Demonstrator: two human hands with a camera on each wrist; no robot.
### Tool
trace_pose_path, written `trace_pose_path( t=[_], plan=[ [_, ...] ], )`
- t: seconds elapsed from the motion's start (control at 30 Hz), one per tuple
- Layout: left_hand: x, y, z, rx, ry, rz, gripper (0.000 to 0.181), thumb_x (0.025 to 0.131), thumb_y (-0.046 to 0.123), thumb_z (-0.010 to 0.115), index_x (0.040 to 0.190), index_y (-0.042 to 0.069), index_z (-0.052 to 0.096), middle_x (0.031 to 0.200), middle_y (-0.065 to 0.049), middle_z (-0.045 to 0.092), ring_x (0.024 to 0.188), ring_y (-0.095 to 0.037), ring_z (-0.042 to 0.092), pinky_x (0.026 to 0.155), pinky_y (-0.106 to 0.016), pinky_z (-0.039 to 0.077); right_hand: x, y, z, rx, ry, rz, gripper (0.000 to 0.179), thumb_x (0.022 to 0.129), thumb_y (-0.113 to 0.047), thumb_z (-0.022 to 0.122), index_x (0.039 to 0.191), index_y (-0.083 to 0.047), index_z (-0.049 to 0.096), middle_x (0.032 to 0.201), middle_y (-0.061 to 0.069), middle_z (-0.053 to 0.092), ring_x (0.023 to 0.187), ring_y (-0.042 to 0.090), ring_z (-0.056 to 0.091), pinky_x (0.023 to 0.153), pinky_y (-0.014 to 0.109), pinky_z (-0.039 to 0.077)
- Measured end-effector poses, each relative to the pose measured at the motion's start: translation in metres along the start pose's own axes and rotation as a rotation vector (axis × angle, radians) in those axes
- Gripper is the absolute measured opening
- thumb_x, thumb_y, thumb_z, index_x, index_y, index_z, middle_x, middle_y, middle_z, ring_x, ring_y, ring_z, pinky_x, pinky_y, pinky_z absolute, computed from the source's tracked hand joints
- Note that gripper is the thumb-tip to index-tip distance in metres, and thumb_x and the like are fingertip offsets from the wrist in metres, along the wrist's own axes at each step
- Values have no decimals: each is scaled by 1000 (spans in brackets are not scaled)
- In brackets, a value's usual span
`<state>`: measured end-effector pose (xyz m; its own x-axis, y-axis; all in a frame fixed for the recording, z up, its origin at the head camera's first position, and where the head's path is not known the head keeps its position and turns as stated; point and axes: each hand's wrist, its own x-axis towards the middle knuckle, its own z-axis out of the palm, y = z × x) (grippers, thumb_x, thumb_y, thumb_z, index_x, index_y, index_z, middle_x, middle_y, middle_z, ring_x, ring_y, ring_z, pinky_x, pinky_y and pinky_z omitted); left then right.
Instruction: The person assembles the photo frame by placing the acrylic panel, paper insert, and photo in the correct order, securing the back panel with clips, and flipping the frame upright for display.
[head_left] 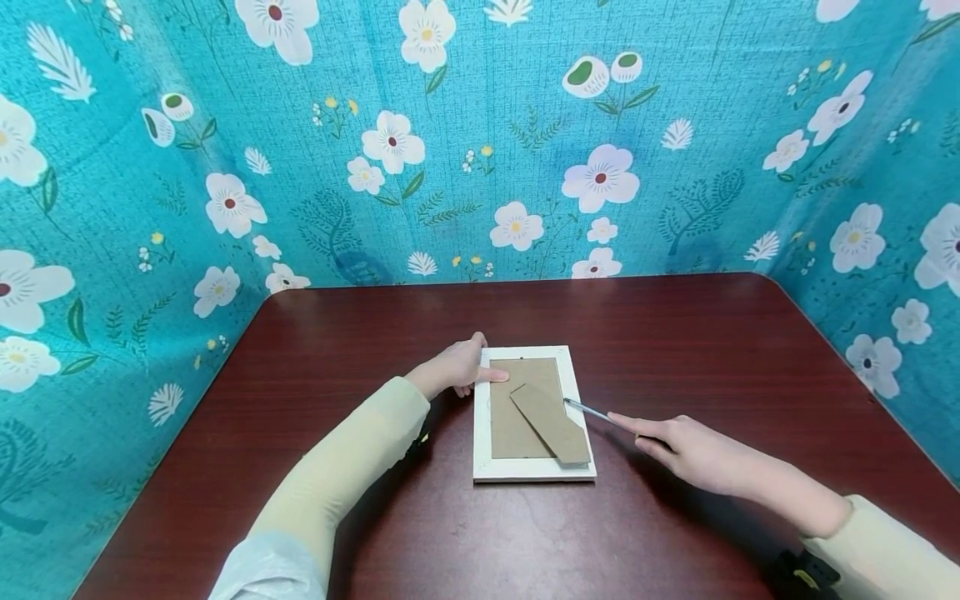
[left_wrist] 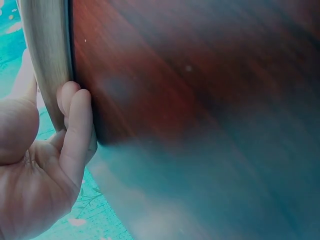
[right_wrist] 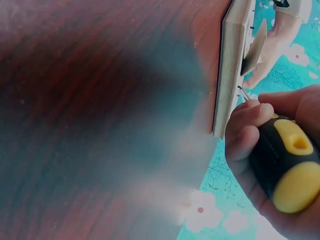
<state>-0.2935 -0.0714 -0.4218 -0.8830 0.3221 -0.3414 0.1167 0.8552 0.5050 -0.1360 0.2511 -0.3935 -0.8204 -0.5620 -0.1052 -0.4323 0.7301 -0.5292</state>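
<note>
A white picture frame [head_left: 482, 425] lies face down on the table, its brown backing board [head_left: 510, 429] and slanted easel leg [head_left: 553, 427] facing up. On its upper left side, my left hand [head_left: 456, 365] grips the rim, thumb laid over onto the backing and fingers against the outer edge [left_wrist: 47, 55]. From the right, my right hand [head_left: 686, 450] holds a screwdriver, whose black and yellow handle [right_wrist: 295, 187] sits in the palm. The metal shaft [head_left: 588, 409] reaches across the frame's right side, with its tip at the inner edge of the backing. Small metal tabs line that edge.
The dark reddish-brown table [head_left: 360, 333] extends around the frame on all sides. Behind it and along both sides hangs a turquoise floral cloth [head_left: 465, 167]. A dark wrist device [head_left: 813, 571] is strapped at the right sleeve.
</note>
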Motion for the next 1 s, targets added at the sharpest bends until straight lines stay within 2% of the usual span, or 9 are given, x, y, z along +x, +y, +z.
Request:
trace_pose_path(
  t=[0.1, 0.17, 0.37, 0.5, 0.73, 1.0],
  plan=[
    [1, 1, 0, -4, -7, -1, 71, 81, 44, 75, 128, 7, 39, 82, -15, 57, 52, -22, 61, 47, -30, 52, 0, -2, -1, -32, 3, -17, 50, 98, -13, 57, 147, -15, 45, 56, -14, 42, 48, 2, 20, 51, 23, 35],
    [1, 1, 0, -7, -10, 0, 71, 81, 44, 76, 129, 6, 38, 83, -15, 56, 52, -22, 62, 47, -30, 52, 1, -3, -1, -41, -5, 3, 51, 98, -13, 58, 147, -17, 45, 53, -14, 40, 46, 2, 21, 47, 22, 33],
    [2, 2, 0, -22, -16, -18, 72, 80, 41, 78, 129, 6, 38, 86, -15, 55, 50, -22, 61, 46, -31, 52, 4, -7, -2, -79, -9, 16, 53, 95, -11, 61, 146, -17, 46, 52, -14, 42, 44, 1, 29, 45, 22, 35],
    [3, 3, 1, -21, -11, -24, 71, 81, 40, 78, 128, 6, 38, 86, -15, 55, 49, -23, 61, 45, -31, 52, 7, -11, -1, -115, 4, -25, 54, 93, -8, 64, 144, -16, 49, 54, -16, 42, 47, 1, 35, 45, 22, 36],
    [4, 4, 6, -33, -22, 7, 71, 81, 40, 77, 128, 5, 37, 87, -17, 55, 49, -23, 62, 45, -32, 52, 10, -23, 8, -190, 33, -174, 57, 92, -8, 66, 144, -20, 49, 53, -20, 37, 50, 0, 36, 45, 23, 32],
    [1, 2, 1, -24, -16, -3, 70, 83, 40, 76, 130, 6, 37, 84, -15, 57, 51, -23, 62, 47, -31, 52, 16, -23, 7, -190, 17, -139, 59, 91, -8, 66, 146, -23, 47, 53, -21, 37, 48, -1, 32, 45, 21, 32]
  ],
)
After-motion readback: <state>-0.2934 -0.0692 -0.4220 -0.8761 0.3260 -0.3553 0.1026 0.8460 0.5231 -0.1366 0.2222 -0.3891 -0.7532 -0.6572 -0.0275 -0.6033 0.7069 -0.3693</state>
